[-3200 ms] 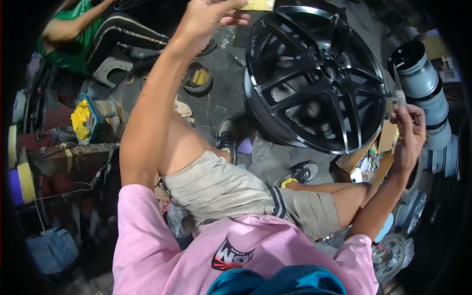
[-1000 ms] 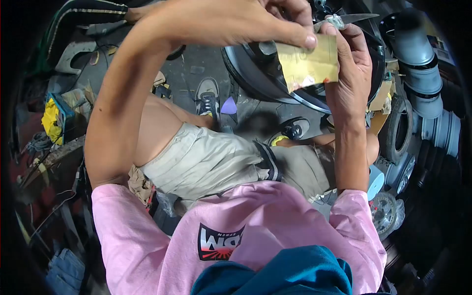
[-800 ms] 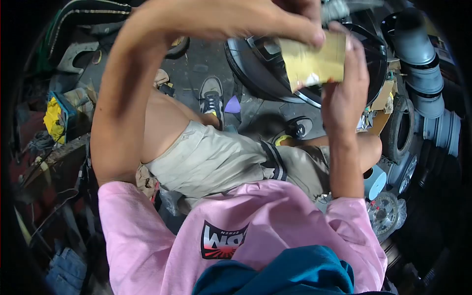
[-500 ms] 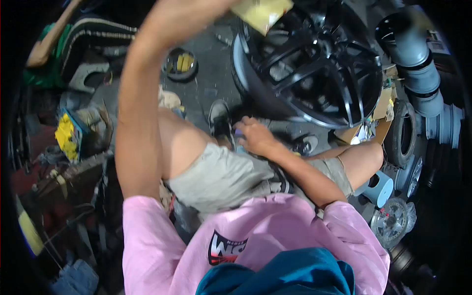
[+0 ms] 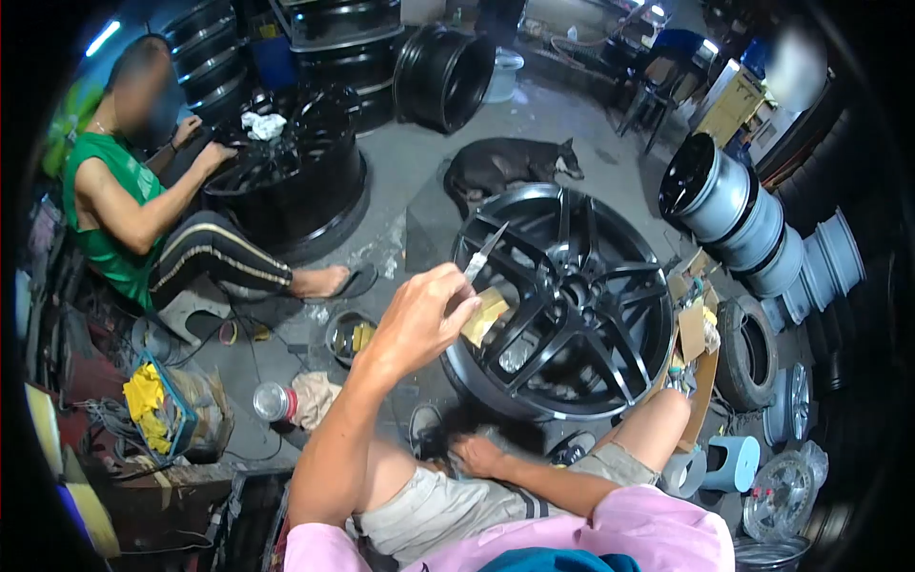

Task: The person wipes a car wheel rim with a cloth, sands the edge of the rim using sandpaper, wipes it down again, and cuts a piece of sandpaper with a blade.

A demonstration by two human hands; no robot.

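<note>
My left hand (image 5: 424, 319) is closed on a knife (image 5: 484, 253) with a pointed blade and a whitish wrapped handle, blade upward. A yellow sheet (image 5: 486, 317) shows just beyond its fingers, in front of a black spoked wheel rim (image 5: 572, 291); whether the fingers also grip it is unclear. Low between my legs, my right hand (image 5: 477, 456) is beside a shoe (image 5: 426, 424), its fingers curled and partly hidden. What they hold cannot be made out.
A person in green (image 5: 119, 191) sits at the left by another black rim (image 5: 286, 191). A dark dog (image 5: 505, 167) lies behind the near rim. Stacked rims (image 5: 729, 214), a tire (image 5: 746, 353) and an open carton (image 5: 701, 367) are at the right.
The view has tilted up, bringing the dog and the seated person into sight. The knife, earlier by my right hand, is now in my left. My right hand has moved down beside the shoe.
</note>
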